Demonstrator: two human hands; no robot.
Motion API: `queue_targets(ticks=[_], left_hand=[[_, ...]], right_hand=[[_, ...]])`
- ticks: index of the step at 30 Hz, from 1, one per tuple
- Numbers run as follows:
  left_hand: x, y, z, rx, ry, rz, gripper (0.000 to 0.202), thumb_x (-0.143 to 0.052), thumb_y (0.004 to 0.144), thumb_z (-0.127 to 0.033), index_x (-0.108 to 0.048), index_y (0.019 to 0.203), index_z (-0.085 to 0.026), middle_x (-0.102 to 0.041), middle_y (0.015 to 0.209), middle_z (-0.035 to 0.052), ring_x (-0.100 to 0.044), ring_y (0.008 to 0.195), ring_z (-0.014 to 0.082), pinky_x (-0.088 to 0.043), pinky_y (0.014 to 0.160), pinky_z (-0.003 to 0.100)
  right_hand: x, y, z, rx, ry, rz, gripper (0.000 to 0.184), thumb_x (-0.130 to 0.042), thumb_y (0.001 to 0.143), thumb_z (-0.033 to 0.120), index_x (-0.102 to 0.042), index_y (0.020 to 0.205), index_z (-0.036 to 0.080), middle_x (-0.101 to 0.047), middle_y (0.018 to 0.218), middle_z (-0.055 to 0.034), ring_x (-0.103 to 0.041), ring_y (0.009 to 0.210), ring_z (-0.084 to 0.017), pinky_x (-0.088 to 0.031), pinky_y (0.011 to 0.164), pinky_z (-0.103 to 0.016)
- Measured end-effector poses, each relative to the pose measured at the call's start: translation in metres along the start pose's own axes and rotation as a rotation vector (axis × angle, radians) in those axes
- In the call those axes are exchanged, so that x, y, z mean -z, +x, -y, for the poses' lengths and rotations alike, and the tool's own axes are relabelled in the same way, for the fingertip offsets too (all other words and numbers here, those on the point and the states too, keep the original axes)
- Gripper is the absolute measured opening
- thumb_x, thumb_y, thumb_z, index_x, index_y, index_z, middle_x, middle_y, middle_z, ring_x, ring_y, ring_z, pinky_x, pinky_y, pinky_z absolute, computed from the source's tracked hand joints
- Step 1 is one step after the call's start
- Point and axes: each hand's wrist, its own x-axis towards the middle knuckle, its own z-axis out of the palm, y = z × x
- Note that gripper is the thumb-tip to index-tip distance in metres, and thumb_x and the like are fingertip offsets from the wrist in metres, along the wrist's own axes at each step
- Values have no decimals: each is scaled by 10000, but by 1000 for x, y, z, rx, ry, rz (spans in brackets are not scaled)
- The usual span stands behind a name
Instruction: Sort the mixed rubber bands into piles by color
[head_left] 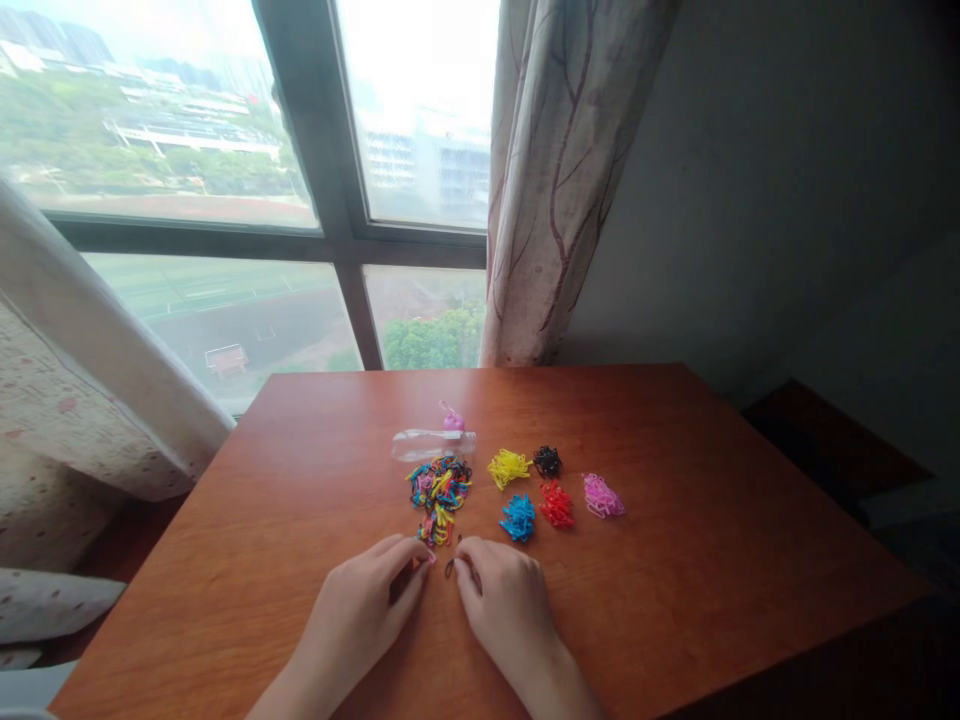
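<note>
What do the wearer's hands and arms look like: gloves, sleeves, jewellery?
Left hand and right hand are both bare: no gloves, no rings, no watch or bracelet visible. The forearms are uncovered down to the bottom edge of the picture, so no sleeve shows. No markings or bandages visible.

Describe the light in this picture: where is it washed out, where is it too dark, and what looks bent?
Head view: the window washes out to white at the top. The wall at right sinks into shadow, darkest in the corners. The table is softly lit, without glare. The window frame leans, which looks like wide-lens distortion.
</note>
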Motion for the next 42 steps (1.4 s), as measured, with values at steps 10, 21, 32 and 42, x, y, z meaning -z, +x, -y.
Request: queue_targets(ticks=[10, 21, 32, 42], left_hand=[[-2, 0, 2, -52, 18, -52, 212, -449, 944, -257, -658, 911, -275, -729, 859, -6, -692, 749, 143, -493, 674, 206], [-3, 4, -2, -43, 100, -31, 227, -419, 946, -235, -635, 878, -254, -696, 802, -3, -677, 716, 148, -458, 608, 206], [-2, 7, 0, -71, 231, -90, 220, -421, 922, -163, -627, 927, -241, -685, 817, 3, -682, 734, 173, -469, 625, 243], [-6, 8, 3, -84, 244, -133, 200, -444, 918, -175, -627, 943, -252, -692, 835, -4, -689, 755, 172, -492, 651, 246]], right_hand=[[62, 43, -87, -204, -97, -286, 231, -493, 925, 305, -695, 845, 227, -661, 631, -13, -608, 573, -165, -348, 552, -248], [47, 63, -121, -242, -132, -399, 268, -482, 926, 326, -722, 901, 208, -704, 702, -49, -648, 640, -188, -382, 571, -249], [34, 64, -118, -6, -38, -374, 291, -453, 958, 311, -714, 919, 188, -719, 768, -47, -660, 649, -154, -463, 666, -225], [36, 63, -119, 21, -41, -367, 240, -477, 953, 271, -704, 914, 204, -717, 765, -26, -664, 650, -154, -453, 655, -229]])
